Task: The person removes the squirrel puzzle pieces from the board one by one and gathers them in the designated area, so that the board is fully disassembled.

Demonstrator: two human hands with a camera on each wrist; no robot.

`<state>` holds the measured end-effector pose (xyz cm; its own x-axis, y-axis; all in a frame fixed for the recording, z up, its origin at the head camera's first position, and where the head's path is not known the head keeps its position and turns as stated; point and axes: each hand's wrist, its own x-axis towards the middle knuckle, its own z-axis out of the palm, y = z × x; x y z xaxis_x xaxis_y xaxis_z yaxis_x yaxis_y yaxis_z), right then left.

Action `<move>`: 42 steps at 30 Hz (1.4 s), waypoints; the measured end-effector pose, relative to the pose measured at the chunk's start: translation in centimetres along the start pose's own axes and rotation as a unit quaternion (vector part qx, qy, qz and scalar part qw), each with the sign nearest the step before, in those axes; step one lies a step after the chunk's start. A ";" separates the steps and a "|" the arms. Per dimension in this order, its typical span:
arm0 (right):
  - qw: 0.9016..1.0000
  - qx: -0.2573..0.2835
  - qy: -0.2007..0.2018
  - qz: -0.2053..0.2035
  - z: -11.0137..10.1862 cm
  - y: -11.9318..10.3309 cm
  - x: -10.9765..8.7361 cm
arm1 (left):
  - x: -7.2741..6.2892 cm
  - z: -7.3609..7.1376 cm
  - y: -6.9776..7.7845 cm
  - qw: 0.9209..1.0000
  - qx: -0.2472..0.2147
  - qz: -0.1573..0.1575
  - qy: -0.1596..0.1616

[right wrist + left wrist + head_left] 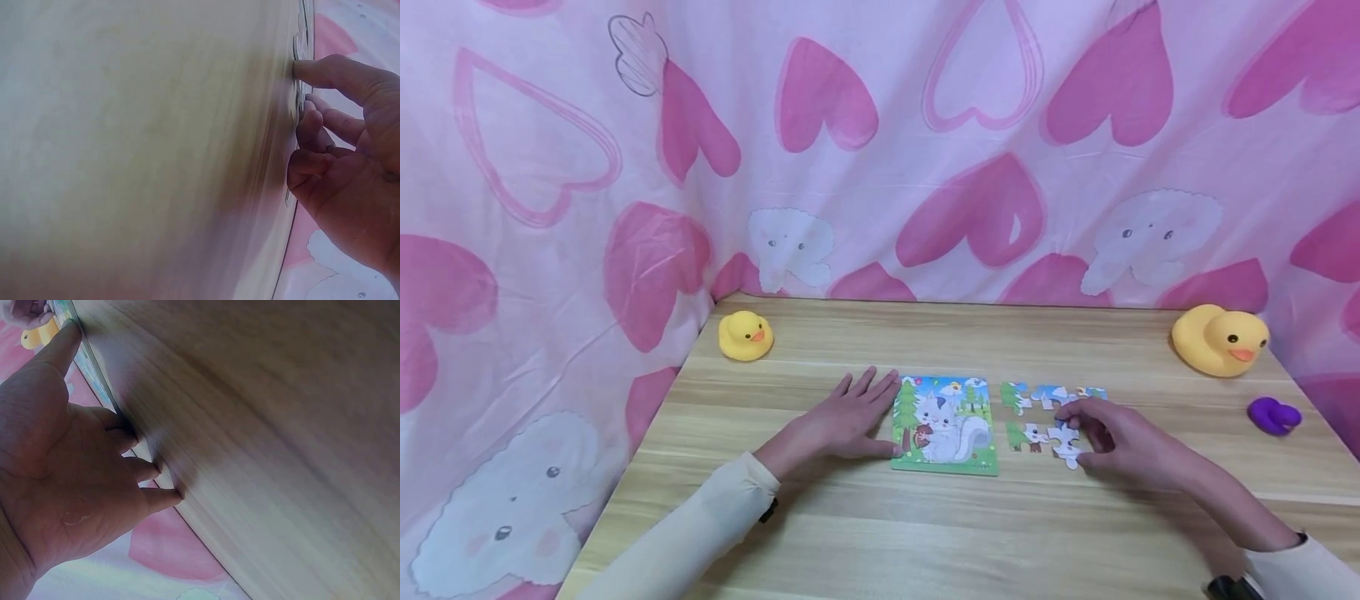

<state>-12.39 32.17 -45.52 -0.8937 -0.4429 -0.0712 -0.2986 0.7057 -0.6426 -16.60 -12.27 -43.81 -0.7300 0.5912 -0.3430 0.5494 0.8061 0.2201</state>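
Observation:
A squirrel picture puzzle (946, 429) lies flat on the wooden table. My left hand (846, 423) rests at its left edge with fingers spread, and in the left wrist view the thumb (67, 344) touches that edge. To the right of the picture lie several loose jigsaw pieces (1015, 398) in two rough rows. My right hand (1131, 442) curls over their right end, thumb and forefinger pinching a white-grey puzzle piece (1064, 446). The right wrist view shows the thumb (325, 70) at the edge of the pieces; the hand hides some of them.
A small yellow rubber duck (745, 336) sits at the back left of the table (880, 533). Toward the right stand a larger yellow duck (1217, 342) and a small purple toy (1273, 416). A pink heart-patterned curtain (865, 192) borders the back and sides.

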 end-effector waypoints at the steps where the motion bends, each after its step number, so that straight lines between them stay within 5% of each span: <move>1: 1.000 -0.001 -0.001 -0.002 0.0 0.0 0.0 | 0.0 0.0 0.0 1.000 0.000 0.001 0.000; 16: 1.000 -0.001 0.013 -0.002 -0.4 -0.4 0.1 | 0.1 0.0 -0.1 1.000 -0.002 0.000 0.003; 22: 0.996 -0.001 0.079 -0.049 1.9 -2.4 1.6 | -0.1 -0.1 -0.2 1.000 -0.007 -0.002 0.000; 26: 0.996 0.009 0.080 -0.027 3.4 -4.2 2.9 | 0.0 0.0 -0.2 1.000 -0.002 -0.001 0.000; 33: 0.998 -0.025 0.045 -0.020 5.1 -6.9 4.9 | 0.0 -0.2 -0.1 1.000 -0.005 -0.001 -0.003; 42: 0.992 -0.109 0.053 -0.036 6.5 -9.0 6.1 | 0.1 -0.2 -0.1 1.000 0.000 -0.007 -0.009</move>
<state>-12.99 19.55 -45.15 -0.8944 -0.4435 0.0576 -0.4177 0.7821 -0.4625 -16.78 -12.26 -43.66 -0.7301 0.5794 -0.3623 0.5392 0.8142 0.2153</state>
